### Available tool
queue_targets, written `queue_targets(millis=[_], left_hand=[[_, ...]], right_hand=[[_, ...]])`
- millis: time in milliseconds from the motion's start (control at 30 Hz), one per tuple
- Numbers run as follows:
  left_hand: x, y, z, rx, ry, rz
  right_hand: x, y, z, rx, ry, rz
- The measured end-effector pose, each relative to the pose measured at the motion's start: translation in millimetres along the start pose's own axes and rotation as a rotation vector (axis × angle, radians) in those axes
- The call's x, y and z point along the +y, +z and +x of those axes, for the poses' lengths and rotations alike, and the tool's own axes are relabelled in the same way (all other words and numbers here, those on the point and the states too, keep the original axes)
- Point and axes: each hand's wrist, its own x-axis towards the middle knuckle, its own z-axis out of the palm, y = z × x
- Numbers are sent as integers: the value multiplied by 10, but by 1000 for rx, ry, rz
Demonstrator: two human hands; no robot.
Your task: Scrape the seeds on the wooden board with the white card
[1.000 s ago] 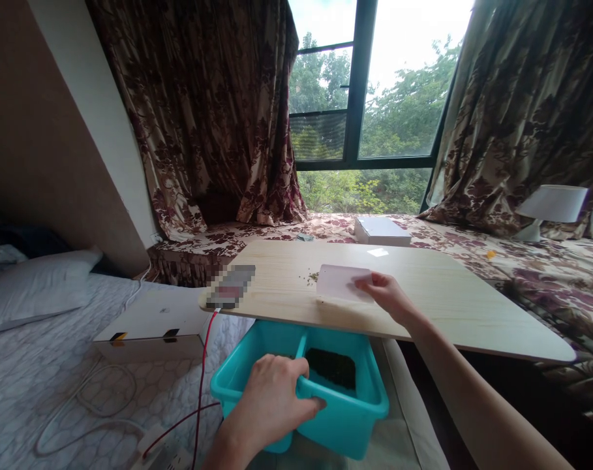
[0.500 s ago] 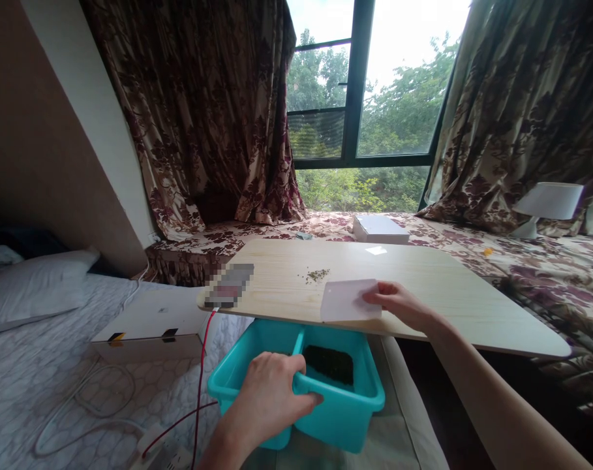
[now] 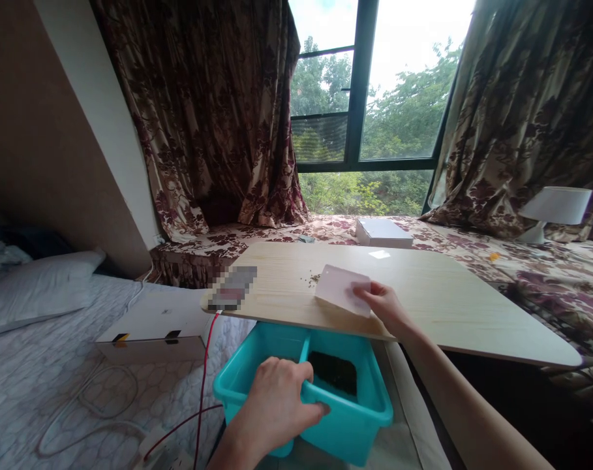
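Note:
My left hand point(image 3: 281, 398) grips the near rim of a turquoise two-compartment bin point(image 3: 348, 418), its thumb over the outer side. Dark material point(image 3: 334, 372) covers part of the floor of the bin's right compartment; my hand hides much of the left one. Between the thumb and fingers of my right hand point(image 3: 381, 303) is a thin, translucent whitish plastic sheet point(image 3: 340, 287), held tilted over the table near its front edge. Small brownish-green bits point(image 3: 314, 279) lie on the wooden tabletop point(image 3: 447, 294) at the sheet's left edge, partly covered by it.
A blurred phone-like device point(image 3: 233, 287) with a red cable point(image 3: 204, 372) lies on the table's left end. A white box point(image 3: 154, 326) rests on the bed point(image 3: 22, 372). Behind the table are another white box point(image 3: 384, 233) and a lamp point(image 3: 558, 205) on the window seat.
My right hand has moved the plastic sheet slightly left and away from me, onto the edge of the scattered bits. My left hand keeps its grip on the bin.

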Motion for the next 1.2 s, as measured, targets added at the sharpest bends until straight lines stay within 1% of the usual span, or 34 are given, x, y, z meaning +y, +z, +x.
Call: queue_targets(millis=[133, 233, 500, 567, 700, 800, 900, 1033, 1200], left_hand=[[-2, 15, 15, 7, 5, 3], [2, 26, 20, 12, 5, 6], [3, 36, 7, 0, 3, 1], [6, 37, 13, 2, 3, 0], [18, 16, 29, 6, -1, -5], [23, -8, 27, -2, -6, -10], [22, -21, 11, -9, -7, -14], [7, -20, -3, 5, -3, -7], [-14, -11, 11, 16, -9, -9]], right_hand=[[-12, -33, 121, 88, -32, -45], [-23, -33, 213, 113, -45, -70], [8, 172, 368, 17, -121, -67], [-4, 166, 367, -24, -132, -76], [-58, 83, 334, -93, -152, -135], [-85, 51, 321, -89, -169, -132], [-79, 73, 317, -90, -176, -118], [-48, 103, 297, -112, -161, -109], [-42, 85, 255, -117, -127, -82]])
